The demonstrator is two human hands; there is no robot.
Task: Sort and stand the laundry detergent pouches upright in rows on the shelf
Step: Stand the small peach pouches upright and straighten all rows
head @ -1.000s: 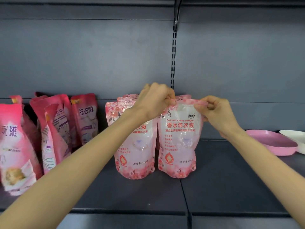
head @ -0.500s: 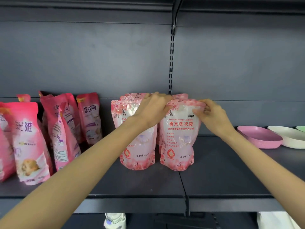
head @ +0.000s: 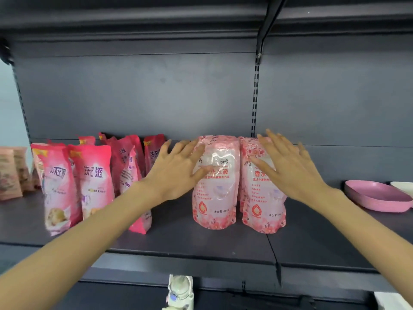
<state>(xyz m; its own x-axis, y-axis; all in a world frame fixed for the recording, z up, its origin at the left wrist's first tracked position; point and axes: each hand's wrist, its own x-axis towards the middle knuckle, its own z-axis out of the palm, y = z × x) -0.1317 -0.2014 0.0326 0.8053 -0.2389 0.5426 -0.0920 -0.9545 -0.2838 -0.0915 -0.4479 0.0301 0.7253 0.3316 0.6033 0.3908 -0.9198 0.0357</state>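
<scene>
At the bottom centre of the frame, below the shelf's front lip, the top of a white bottle (head: pixel 180 291) pokes up. Above it lies the dark shelf (head: pixel 223 245). Both forearms reach in over it from the lower corners.

The left hand (head: pixel 176 173) and right hand (head: pixel 290 171) hold nothing, fingers straight and spread wide. Each is in front of the upper part of a pale pink pouch; whether they touch cannot be told. The left pale pouch (head: pixel 215 198) and right pale pouch (head: pixel 264 206) stand upright side by side at centre, nearly touching, and the tops of more of the same kind show behind them.

Left of centre, a crowd of deeper pink pouches (head: pixel 89 182) stands unevenly, some leaning, the left forearm crossing in front of one. Tan packets (head: pixel 11 173) sit at the far left edge. At the right edge lies a pink plate (head: pixel 377 198), with a white dish (head: pixel 402 186) just beyond. Behind everything is the grey back panel (head: pixel 156 97).
</scene>
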